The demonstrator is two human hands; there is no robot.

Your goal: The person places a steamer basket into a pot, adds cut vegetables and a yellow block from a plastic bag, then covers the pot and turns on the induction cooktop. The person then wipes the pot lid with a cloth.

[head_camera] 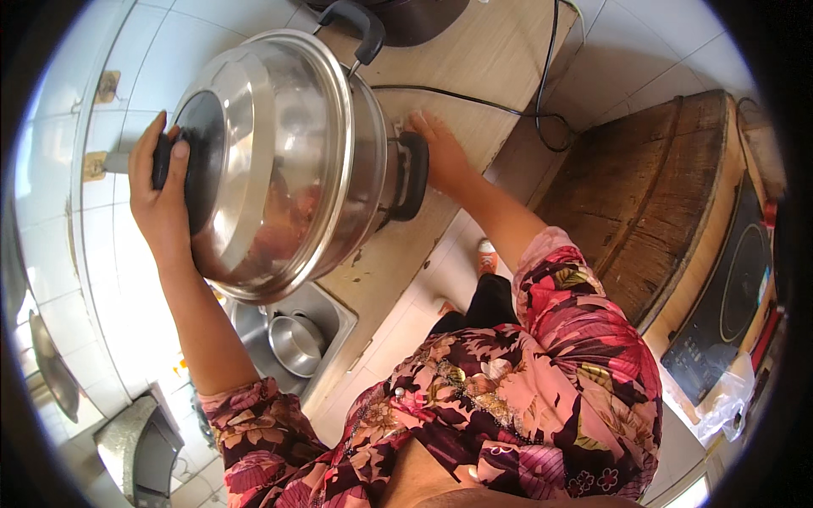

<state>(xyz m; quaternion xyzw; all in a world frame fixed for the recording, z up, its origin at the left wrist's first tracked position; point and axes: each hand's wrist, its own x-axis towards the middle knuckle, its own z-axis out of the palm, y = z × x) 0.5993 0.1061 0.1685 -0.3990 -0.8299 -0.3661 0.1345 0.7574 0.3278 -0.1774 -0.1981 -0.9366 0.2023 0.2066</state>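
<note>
A large stainless steel pot (371,159) with black side handles stands tall on the wood-patterned counter, its domed metal lid (267,171) on top. My left hand (159,184) is closed around the black knob of the lid, thumb on one side and fingers on the other. Low beside the pot, behind its black side handle (414,176), my right hand (441,149) rests at the counter surface. Its fingertips are partly hidden, and whether it holds anything there does not show.
A black cable (457,98) runs over the counter (495,57) and hangs off its edge. Near the pot is a sink (346,317) holding a metal bowl (295,346). A dark round vessel (425,19) stands beyond. Across the floor are a worn wooden board (641,184) and an induction cooktop (724,298).
</note>
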